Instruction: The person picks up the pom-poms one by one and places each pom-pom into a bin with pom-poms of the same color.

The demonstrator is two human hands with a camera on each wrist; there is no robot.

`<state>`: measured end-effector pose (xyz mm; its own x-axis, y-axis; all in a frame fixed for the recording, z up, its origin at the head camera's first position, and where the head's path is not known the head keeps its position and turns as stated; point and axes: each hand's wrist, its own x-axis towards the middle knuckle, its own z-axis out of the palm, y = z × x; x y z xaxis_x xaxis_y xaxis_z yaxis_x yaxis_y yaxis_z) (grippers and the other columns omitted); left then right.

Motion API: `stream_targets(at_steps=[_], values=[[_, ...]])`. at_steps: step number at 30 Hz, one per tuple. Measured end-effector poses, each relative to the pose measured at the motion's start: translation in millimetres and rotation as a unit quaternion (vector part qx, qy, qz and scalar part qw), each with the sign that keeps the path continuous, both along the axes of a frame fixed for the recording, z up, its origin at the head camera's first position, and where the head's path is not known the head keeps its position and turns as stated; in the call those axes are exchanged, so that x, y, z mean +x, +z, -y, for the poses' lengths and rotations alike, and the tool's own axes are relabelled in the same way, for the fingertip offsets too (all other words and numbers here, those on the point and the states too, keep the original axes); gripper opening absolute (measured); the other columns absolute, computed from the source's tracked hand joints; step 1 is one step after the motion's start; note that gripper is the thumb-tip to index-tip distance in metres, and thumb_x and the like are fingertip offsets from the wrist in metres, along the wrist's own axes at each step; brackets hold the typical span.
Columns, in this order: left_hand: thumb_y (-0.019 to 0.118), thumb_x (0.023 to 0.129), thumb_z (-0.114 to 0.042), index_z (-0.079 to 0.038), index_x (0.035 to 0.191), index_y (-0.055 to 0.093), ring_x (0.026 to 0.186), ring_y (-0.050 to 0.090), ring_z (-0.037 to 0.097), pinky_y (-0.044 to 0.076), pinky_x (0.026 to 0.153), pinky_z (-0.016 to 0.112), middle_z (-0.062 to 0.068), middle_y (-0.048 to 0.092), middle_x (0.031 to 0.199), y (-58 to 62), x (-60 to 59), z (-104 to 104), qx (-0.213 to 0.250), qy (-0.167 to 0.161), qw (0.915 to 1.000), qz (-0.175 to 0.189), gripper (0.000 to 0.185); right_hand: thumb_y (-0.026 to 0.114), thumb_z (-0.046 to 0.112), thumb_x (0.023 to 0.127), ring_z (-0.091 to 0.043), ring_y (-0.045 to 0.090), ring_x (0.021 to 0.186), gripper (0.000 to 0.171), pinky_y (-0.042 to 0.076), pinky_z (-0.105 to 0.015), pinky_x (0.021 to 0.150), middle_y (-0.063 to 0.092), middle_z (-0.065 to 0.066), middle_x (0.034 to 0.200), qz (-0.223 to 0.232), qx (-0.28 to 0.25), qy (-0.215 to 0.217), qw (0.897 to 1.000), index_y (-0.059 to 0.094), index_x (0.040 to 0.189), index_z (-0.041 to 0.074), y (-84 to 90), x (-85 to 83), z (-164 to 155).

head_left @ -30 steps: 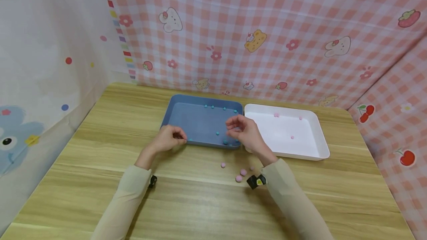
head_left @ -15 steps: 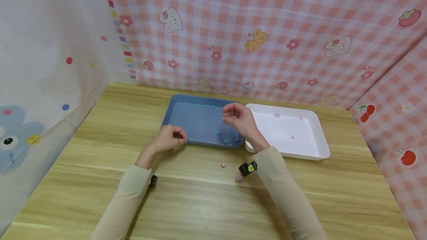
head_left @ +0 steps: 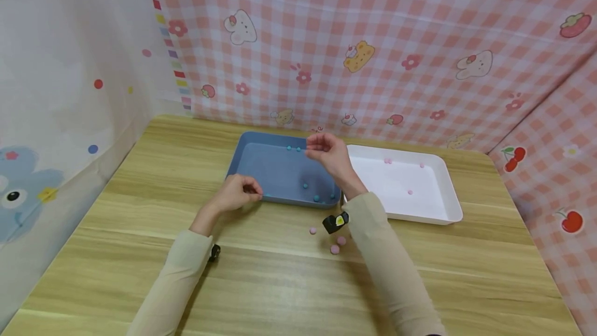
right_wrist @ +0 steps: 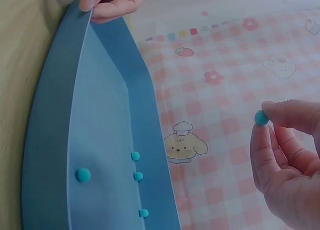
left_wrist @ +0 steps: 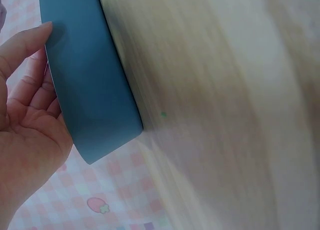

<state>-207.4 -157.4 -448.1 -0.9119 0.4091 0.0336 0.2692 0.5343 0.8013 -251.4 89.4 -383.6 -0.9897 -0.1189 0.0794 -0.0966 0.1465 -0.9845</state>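
My left hand (head_left: 235,192) holds the near rim of the blue tray (head_left: 270,172), close to its left corner. In the left wrist view, the thumb (left_wrist: 42,33) lies against the outer wall, with the other fingers behind the rim. Above the tray's back right part is my right hand (head_left: 332,158). It pinches a small teal ball (right_wrist: 261,118) between thumb and fingertips, plain in the right wrist view. Several more teal balls lie in the tray, such as one teal ball (right_wrist: 83,175) near the front wall. My right hand hides the tray's back right corner.
A white tray (head_left: 389,191) with several small pink balls stands right beside the blue one. On the wooden table (head_left: 275,274) in front lie loose pink balls (head_left: 335,249). A checked cloth (head_left: 326,25) hangs behind the table.
My right hand has moved back and to the left over the blue tray, from its right side toward the far edge. My left hand stays on the rim.
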Motion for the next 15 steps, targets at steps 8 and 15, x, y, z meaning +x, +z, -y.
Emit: stream_targets(at_steps=[8, 15], values=[[0.070, 0.082, -0.004, 0.000, 0.080, 0.068, 0.069, 0.058, 0.012, 0.048, 0.064, 0.026, 0.005, 0.067, 0.076, -0.2, 0.3, -0.3, 0.002, -0.002, 1.0000, -0.001, 0.005, 0.068, -0.008, 0.079, -0.011, 0.058, 0.079, 0.026, 0.050, -0.022, 0.073, 0.063, -0.009, 0.092, 0.013, -0.002, -0.018, 1.000, 0.061, 0.105, -0.006, -2.4, -7.6, 3.9], [0.069, 0.082, -0.003, 0.000, 0.080, 0.068, 0.069, 0.059, 0.012, 0.048, 0.064, 0.027, 0.004, 0.067, 0.076, 0.2, 0.5, -0.1, 0.006, -0.003, 1.0000, -0.001, 0.004, 0.068, -0.008, 0.080, -0.011, 0.058, 0.080, 0.026, 0.050, -0.021, 0.072, 0.062, -0.010, 0.094, 0.009, -0.004, -0.015, 1.000, 0.060, 0.105, -0.007, -3.5, -8.1, 2.8]])
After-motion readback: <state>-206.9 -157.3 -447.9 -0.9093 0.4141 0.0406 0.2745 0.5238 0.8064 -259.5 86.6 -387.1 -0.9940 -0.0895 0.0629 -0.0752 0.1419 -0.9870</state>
